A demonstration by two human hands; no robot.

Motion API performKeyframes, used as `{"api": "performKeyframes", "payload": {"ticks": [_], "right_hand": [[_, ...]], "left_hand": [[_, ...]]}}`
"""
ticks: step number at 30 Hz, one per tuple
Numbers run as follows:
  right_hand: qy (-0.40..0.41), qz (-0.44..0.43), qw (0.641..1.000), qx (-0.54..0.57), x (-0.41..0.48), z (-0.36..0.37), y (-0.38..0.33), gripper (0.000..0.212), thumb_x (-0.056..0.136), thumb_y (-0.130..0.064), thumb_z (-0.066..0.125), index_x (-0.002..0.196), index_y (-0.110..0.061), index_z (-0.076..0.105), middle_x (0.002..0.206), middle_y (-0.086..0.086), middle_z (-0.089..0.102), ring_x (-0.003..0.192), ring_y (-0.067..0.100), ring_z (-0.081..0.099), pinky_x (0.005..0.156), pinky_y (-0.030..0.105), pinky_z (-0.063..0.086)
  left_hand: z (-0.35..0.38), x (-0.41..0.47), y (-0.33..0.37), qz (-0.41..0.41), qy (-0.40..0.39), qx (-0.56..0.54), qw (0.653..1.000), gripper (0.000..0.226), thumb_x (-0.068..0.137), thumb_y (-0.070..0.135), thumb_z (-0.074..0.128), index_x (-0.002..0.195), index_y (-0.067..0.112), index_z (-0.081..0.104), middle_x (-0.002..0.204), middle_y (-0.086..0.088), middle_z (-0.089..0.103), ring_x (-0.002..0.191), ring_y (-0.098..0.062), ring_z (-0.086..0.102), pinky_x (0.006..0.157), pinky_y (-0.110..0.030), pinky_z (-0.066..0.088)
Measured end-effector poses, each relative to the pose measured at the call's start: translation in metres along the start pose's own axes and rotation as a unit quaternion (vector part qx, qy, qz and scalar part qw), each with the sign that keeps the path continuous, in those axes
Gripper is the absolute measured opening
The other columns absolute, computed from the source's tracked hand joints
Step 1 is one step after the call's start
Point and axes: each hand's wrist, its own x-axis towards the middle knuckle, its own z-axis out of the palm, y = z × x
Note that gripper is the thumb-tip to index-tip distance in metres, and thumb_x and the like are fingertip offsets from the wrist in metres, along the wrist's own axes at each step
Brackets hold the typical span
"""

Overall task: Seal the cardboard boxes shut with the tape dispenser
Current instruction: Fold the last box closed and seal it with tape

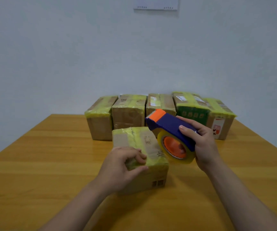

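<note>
A small cardboard box (pixel 142 144) with yellowish tape across its top sits in the middle of the wooden table (pixel 42 155). My left hand (pixel 124 165) rests on the box's near top edge, fingers curled and thumb against the front face, gripping that corner. My right hand (pixel 201 144) holds a blue and orange tape dispenser (pixel 167 127) with a roll of clear tape (pixel 176 147), lifted just to the right of the box. The dispenser's orange cutter end points to the left and away from me, above the box's far right corner.
Several cardboard boxes (pixel 127 112) wrapped in yellowish tape stand in a row along the table's far edge, against a pale wall. One of them has a green side (pixel 193 114). A white board (pixel 156 4) hangs high on the wall.
</note>
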Motion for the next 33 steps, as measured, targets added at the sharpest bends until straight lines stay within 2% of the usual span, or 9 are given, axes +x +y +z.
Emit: {"api": "performKeyframes", "payload": {"ticks": [4,10,13,16,18,21,27,31,33], "right_hand": [[-0.045,-0.007,0.999,-0.023,0.001,-0.012,-0.010,0.040,0.082,-0.032,0.077,0.122,-0.029,0.076,0.114,0.008,0.078,0.096,0.030,0.075,0.069,0.029,0.062],[-0.113,-0.015,0.988,-0.107,-0.001,-0.011,-0.037,0.043,0.078,-0.042,0.079,0.120,-0.031,0.077,0.112,0.001,0.077,0.093,0.025,0.075,0.065,0.024,0.059],[-0.137,-0.030,0.981,-0.135,-0.005,-0.009,-0.050,0.046,0.075,-0.049,0.076,0.118,-0.033,0.078,0.113,-0.003,0.076,0.095,0.023,0.074,0.067,0.024,0.060],[-0.162,-0.045,0.973,-0.155,-0.008,-0.007,-0.058,0.044,0.076,-0.050,0.075,0.118,-0.037,0.077,0.118,-0.005,0.074,0.102,0.024,0.073,0.072,0.028,0.062],[-0.175,-0.053,0.969,-0.165,-0.010,-0.002,-0.062,0.043,0.076,-0.049,0.076,0.118,-0.038,0.077,0.119,-0.006,0.074,0.104,0.022,0.072,0.074,0.029,0.062],[-0.192,-0.072,0.964,-0.171,-0.011,0.007,-0.068,0.042,0.078,-0.046,0.078,0.118,-0.036,0.077,0.116,-0.007,0.075,0.103,0.020,0.073,0.072,0.025,0.060],[-0.227,-0.072,0.961,-0.140,-0.012,0.007,-0.073,0.042,0.080,-0.042,0.076,0.121,-0.035,0.076,0.122,-0.002,0.073,0.109,0.025,0.071,0.073,0.027,0.061],[-0.244,-0.050,0.965,-0.088,-0.012,0.009,-0.070,0.045,0.081,-0.038,0.074,0.126,-0.031,0.074,0.126,0.006,0.072,0.112,0.033,0.070,0.074,0.031,0.063],[-0.247,-0.040,0.966,-0.071,-0.012,0.011,-0.067,0.047,0.081,-0.036,0.072,0.128,-0.027,0.073,0.125,0.009,0.072,0.111,0.034,0.071,0.071,0.026,0.061]], "left_hand": [[-0.007,0.009,0.001,0.064,-0.064,0.066,0.994,0.030,0.091,0.045,0.075,0.121,0.046,0.072,0.118,0.027,0.067,0.119,0.005,0.058,0.094,-0.029,0.056],[-0.013,0.017,0.005,0.073,-0.095,0.121,0.985,0.028,0.094,0.036,0.074,0.122,0.041,0.074,0.124,0.024,0.066,0.118,0.001,0.058,0.096,-0.033,0.056],[-0.021,0.019,0.014,-0.053,0.000,-0.074,0.996,0.027,0.093,0.028,0.077,0.119,0.038,0.076,0.114,0.020,0.074,0.108,-0.001,0.066,0.090,-0.028,0.059],[-0.037,0.029,0.029,-0.177,0.059,-0.299,0.936,0.022,0.095,0.037,0.069,0.111,0.026,0.079,0.102,0.005,0.080,0.100,-0.013,0.076,0.083,-0.032,0.061],[-0.045,0.034,0.036,-0.208,0.029,-0.351,0.912,0.035,0.087,0.049,0.069,0.105,0.022,0.082,0.101,-0.002,0.081,0.094,-0.013,0.077,0.078,-0.029,0.061],[-0.053,0.039,0.038,-0.208,0.012,-0.373,0.904,0.034,0.084,0.045,0.076,0.101,0.017,0.084,0.100,-0.015,0.079,0.084,-0.015,0.070,0.075,-0.022,0.058],[-0.063,0.033,0.031,-0.259,-0.090,-0.584,0.764,0.028,0.074,0.031,0.091,0.091,0.011,0.084,0.090,-0.010,0.077,0.068,-0.010,0.070,0.064,-0.019,0.058],[-0.049,0.021,0.033,-0.280,-0.102,-0.705,0.644,0.060,0.046,0.028,0.107,0.095,0.005,0.082,0.091,-0.011,0.073,0.061,-0.012,0.067,0.058,-0.020,0.059],[-0.044,0.017,0.037,-0.275,-0.107,-0.740,0.605,0.063,0.049,0.025,0.106,0.102,0.002,0.081,0.101,-0.016,0.074,0.064,-0.016,0.070,0.056,-0.023,0.061]]}}
